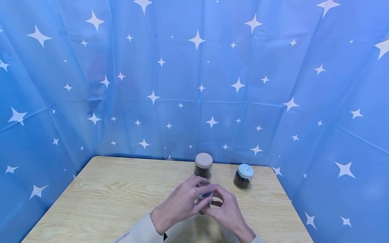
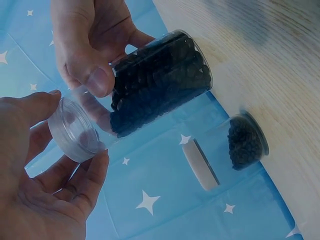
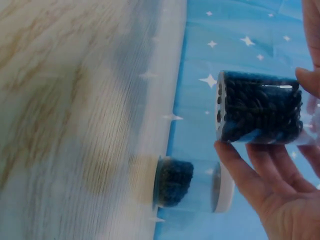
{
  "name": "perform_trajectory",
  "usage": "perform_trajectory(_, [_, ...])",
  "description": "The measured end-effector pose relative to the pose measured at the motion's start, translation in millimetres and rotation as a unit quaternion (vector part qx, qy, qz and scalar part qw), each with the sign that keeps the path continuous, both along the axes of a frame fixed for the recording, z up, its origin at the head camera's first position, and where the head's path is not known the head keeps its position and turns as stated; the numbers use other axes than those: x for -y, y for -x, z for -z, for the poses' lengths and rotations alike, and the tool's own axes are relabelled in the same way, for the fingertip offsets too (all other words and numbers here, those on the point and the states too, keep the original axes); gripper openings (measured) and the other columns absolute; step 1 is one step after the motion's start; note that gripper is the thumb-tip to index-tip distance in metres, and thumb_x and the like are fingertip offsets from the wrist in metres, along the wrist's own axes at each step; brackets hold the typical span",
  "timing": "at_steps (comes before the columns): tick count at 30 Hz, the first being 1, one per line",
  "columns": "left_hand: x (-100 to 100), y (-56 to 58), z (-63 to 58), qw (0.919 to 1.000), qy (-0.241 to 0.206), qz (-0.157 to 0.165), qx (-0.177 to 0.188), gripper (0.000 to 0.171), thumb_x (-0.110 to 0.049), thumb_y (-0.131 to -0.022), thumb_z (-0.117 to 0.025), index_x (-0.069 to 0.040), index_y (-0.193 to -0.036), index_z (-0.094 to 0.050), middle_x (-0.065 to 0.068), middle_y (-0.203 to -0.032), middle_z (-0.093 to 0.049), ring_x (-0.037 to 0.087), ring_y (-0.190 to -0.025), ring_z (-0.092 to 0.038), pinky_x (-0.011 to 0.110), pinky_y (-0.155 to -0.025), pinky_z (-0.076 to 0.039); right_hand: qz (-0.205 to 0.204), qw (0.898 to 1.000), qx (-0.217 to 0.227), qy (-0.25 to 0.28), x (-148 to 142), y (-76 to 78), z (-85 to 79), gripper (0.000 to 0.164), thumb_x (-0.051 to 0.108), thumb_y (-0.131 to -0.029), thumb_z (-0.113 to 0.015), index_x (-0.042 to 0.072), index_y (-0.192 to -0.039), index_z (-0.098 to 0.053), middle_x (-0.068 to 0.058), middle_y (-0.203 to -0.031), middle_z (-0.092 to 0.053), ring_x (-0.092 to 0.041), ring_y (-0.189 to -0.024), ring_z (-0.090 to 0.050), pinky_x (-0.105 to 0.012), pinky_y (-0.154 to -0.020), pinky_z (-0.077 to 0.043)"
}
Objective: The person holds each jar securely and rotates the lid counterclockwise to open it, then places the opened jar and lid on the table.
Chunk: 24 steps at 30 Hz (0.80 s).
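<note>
From the person's head, the widest view looks forward and down across the tabletop [image 1: 130, 189] to the star-printed curtain [image 1: 182, 74]. The left wrist camera looks from close beside the left hand [image 2: 55, 180], rolled so upright things lean leftward; the right wrist camera, equally close to the right hand [image 3: 285, 200], is rolled the opposite way. Both wrist views share the held jar [image 2: 160, 82] and the white-lidded jar [image 2: 245, 142] beyond.

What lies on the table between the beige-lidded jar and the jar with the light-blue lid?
Nothing stands between the beige-lidded jar and the light-blue-lidded jar: only bare wooden tabletop, as the head view shows.
</note>
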<state>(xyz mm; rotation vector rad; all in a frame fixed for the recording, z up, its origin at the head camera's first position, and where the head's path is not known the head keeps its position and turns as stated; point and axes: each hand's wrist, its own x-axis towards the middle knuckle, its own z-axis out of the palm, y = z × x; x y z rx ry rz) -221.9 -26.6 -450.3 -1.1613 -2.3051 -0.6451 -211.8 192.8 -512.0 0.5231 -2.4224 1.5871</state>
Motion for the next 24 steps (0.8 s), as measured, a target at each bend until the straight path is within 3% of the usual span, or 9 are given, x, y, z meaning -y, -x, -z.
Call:
perform_trajectory(14, [-2.5, -2.9, -0.8, 0.9998, -0.019, -0.002, -0.009, 0.029, -0.031, -0.109, -0.085, -0.023, -0.137, -0.088, 0.006, -0.136, -0.082, 0.021, -0.123, -0.076, 0.034, -0.1, -0.068, 0.025, 0.998, -0.051, -0.008, 3.8, -2.1, 1.3, 0.05, 0.015, -0.089, -0.103, 0.032, -0.13, -0.079, 0.006, -0.123, -0.088, -0.004, -0.109, -0.082, -0.025, -0.083, -0.07])
perform_trajectory(24, [-4.8, -3.6, -1.1, 0.999, -0.038, -0.015, 0.018, 0.027, -0.028, -0.108, -0.087, -0.024, -0.135, -0.089, 0.005, -0.137, -0.084, 0.022, -0.119, -0.075, 0.036, -0.097, -0.068, 0.05, 0.997, -0.061, -0.011, 8.9, -2.2, -0.7, 0.054, 0.009, -0.085, -0.103, 0.031, -0.129, -0.081, 0.006, -0.121, -0.088, -0.004, -0.107, -0.083, -0.025, -0.081, -0.071])
